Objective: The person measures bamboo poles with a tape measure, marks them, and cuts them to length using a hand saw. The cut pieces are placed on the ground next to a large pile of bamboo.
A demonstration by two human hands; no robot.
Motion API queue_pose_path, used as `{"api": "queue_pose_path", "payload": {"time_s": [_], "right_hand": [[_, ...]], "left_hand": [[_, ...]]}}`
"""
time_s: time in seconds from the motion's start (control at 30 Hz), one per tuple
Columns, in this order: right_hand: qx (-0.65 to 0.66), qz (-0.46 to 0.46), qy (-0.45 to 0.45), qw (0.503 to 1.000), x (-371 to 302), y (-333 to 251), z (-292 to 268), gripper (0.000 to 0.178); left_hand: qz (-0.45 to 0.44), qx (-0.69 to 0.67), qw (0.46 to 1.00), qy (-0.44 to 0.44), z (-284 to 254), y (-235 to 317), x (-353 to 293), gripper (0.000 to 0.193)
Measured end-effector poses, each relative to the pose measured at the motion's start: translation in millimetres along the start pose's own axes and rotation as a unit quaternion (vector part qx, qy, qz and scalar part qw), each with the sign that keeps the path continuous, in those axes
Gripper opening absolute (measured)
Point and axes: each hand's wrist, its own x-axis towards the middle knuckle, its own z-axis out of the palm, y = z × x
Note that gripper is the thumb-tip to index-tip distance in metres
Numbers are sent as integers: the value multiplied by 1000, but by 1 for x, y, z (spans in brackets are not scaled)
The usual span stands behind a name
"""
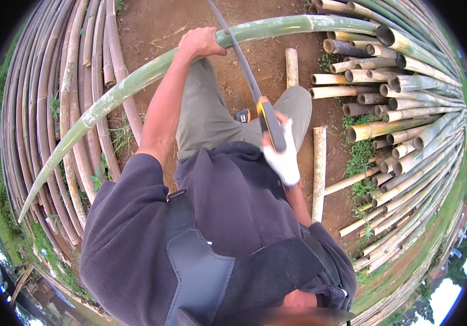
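Note:
A long green bamboo pole (pixel 135 80) runs across in front of me, from the left over to the stack on the right. My bare left hand (pixel 201 42) is closed over its top, just left of the saw. In my right hand (pixel 283 155), which wears a white glove, is the black and orange handle of a hand saw (pixel 246 70). The saw's blade crosses the pole close beside my left hand; how deep it sits in the bamboo I cannot make out.
Many cut bamboo poles (pixel 407 122) are stacked at the right, ends toward me. Long brown poles (pixel 62 108) lie along the left. A short bamboo piece (pixel 319 168) stands or lies by my right knee, with another piece (pixel 291 68) farther off. Brown soil (pixel 152 24) lies between.

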Motion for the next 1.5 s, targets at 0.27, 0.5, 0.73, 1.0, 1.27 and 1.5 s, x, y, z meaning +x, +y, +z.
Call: {"api": "queue_pose_path", "payload": {"time_s": [0.27,0.5,0.73,1.0,1.27,1.5], "right_hand": [[22,64,-2,998,6,4,-7,60],[121,60,5,991,107,27,37,56],[-42,86,11,995,-89,-26,-40,65],[90,65,11,994,147,10,28,48],[4,163,1,987,-56,-46,-42,63],[-2,-6,17,1000,47,12,-5,58]], "left_hand": [[-7,-9,1000,16,-1,9,6,77],[34,-20,999,18,-6,8,14,72],[30,-44,998,14,6,-6,18,74],[-6,-8,1000,10,-11,28,16,85],[-9,-26,1000,8,-8,15,1,73],[-17,-20,999,21,-14,38,-7,77]]}}
